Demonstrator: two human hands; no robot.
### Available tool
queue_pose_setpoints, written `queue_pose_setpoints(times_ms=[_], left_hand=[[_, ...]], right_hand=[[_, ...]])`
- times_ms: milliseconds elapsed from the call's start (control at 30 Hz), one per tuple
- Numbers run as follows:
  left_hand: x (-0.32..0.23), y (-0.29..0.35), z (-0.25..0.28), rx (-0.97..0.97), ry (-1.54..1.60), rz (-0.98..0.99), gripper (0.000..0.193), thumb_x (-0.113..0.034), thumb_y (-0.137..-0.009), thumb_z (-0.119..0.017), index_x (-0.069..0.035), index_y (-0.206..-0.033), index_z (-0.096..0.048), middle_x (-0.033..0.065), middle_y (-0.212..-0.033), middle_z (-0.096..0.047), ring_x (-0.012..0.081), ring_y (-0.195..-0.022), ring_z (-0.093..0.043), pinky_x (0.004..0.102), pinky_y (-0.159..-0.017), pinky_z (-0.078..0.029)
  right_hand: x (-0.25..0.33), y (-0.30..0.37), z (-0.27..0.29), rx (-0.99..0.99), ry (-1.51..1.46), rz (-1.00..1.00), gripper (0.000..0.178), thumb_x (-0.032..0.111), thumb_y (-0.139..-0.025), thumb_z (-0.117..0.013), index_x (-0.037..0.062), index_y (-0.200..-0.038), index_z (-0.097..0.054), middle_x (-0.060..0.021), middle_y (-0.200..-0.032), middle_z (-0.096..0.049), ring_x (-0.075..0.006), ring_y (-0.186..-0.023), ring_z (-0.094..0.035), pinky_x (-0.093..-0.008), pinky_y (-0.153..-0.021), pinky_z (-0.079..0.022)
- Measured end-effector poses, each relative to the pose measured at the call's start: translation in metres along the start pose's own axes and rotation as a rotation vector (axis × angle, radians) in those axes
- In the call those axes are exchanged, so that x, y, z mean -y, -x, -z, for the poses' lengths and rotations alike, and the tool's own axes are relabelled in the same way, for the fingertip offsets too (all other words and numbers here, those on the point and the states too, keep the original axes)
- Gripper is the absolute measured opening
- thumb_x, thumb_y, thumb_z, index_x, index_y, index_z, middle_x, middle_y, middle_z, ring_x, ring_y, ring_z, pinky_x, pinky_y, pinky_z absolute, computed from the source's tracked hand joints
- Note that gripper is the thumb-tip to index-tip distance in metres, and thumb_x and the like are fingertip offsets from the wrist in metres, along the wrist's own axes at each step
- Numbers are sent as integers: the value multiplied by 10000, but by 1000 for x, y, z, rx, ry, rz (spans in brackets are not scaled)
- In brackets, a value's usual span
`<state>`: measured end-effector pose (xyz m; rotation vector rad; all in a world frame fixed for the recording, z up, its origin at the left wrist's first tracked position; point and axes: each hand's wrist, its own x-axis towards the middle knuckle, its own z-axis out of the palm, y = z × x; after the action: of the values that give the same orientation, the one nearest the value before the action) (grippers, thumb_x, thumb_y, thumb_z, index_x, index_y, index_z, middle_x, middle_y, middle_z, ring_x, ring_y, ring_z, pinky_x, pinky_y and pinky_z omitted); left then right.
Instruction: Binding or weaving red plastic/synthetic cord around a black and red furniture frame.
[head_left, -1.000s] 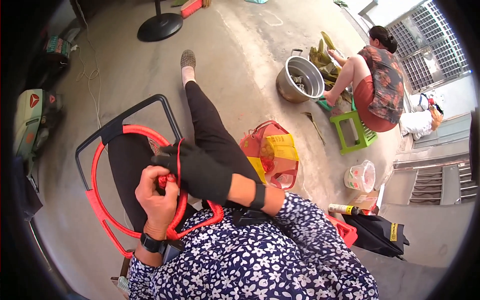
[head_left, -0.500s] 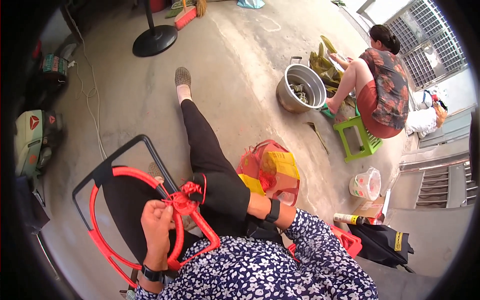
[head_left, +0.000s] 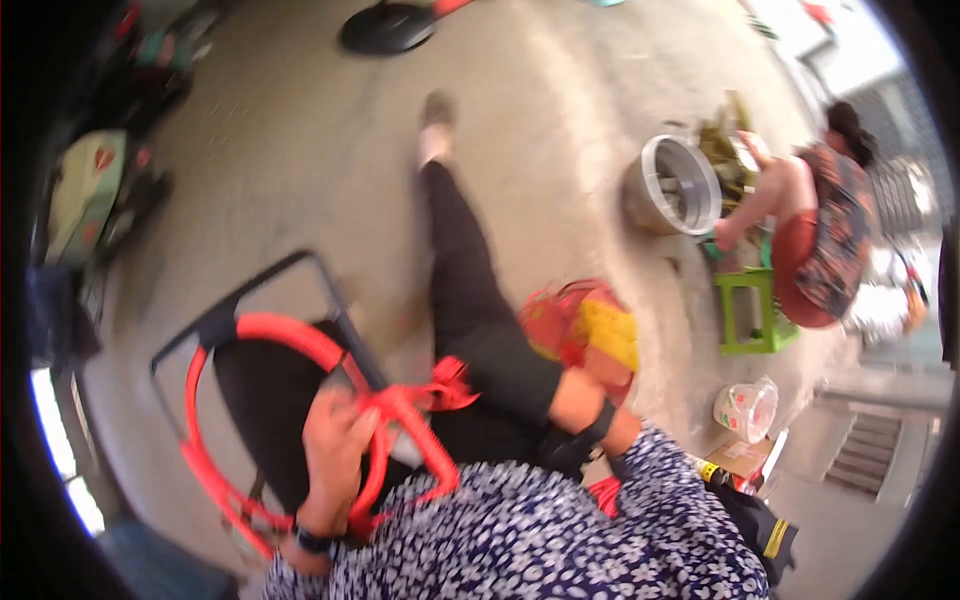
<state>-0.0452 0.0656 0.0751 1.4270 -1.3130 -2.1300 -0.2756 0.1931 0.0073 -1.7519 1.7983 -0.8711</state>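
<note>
My left hand is closed, thumb and fingers pinched at a red-wrapped hoop, where the wrapping gathers. The hoop is fixed to a black open frame that leans across my left thigh. Beside my fingers, a loose red ribbon bunch lies over my right knee. My right forearm, with a black band at the wrist, reaches in behind that knee. The leg hides my right hand and its fingers. Motion blur softens the details near my left fingertips.
A red and yellow bag stands beyond my right knee. Farther right are a metal pot, long leaves and a person on a green stool. A white bucket stands nearer. A round black stand base is ahead.
The view has swung, so the surroundings sit farther right and are blurred. My left hand stays at the hoop; my right forearm still reaches behind the knee.
</note>
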Motion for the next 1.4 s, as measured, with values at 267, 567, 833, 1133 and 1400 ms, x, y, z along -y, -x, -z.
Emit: queue_pose_setpoints(times_ms=[267, 567, 833, 1133, 1400], left_hand=[[5, -3, 14, 152, 65, -40, 233, -67, -943, -614, -13, -1108, -459, 104, -858, -664, 179, -714, -692, 261, -592, -561], [-1, -10, 6, 218, 53, -47, 338, -110, -952, -628, 11, -1211, -447, 109, -873, -668, 175, -714, -691, 257, -602, -568], [2, -15, 1, 189, 160, -97, 279, -220, -1009, -544, 2, -1170, -495, 86, -876, -668, 166, -680, -683, 262, -561, -569], [11, -24, 1, 255, 237, -66, 181, -219, -1013, -532, -39, -1002, -550, 90, -838, -678, 187, -619, -683, 268, -531, -569], [13, -29, 0, 304, 239, -19, 149, -183, -1000, -551, -36, -973, -561, 107, -840, -690, 205, -627, -692, 282, -542, -578]], right_hand=[[-131, 96, 72, -602, -343, -725, 240, 149, -956, -583, -9, -1135, -610, -88, -921, -689, -176, -777, -666, -315, -711, -528], [-57, 50, 41, -667, -1081, -659, 147, 155, -911, -646, 82, -1038, -645, 34, -760, -570, -84, -681, -559, -240, -630, -442], [49, -17, 4, 2, -497, -366, 258, 218, -981, -550, 9, -1102, -642, -32, -936, -664, -126, -847, -608, -279, -762, -481], [48, -35, -10, -341, -1786, -468, 204, 270, -1012, -479, 82, -945, -521, -7, -746, -525, -130, -699, -549, -260, -633, -468], [45, -36, -6, -129, -1119, -573, 162, 224, -975, -548, 84, -893, -555, 18, -716, -500, -75, -593, -483, -225, -524, -371]])
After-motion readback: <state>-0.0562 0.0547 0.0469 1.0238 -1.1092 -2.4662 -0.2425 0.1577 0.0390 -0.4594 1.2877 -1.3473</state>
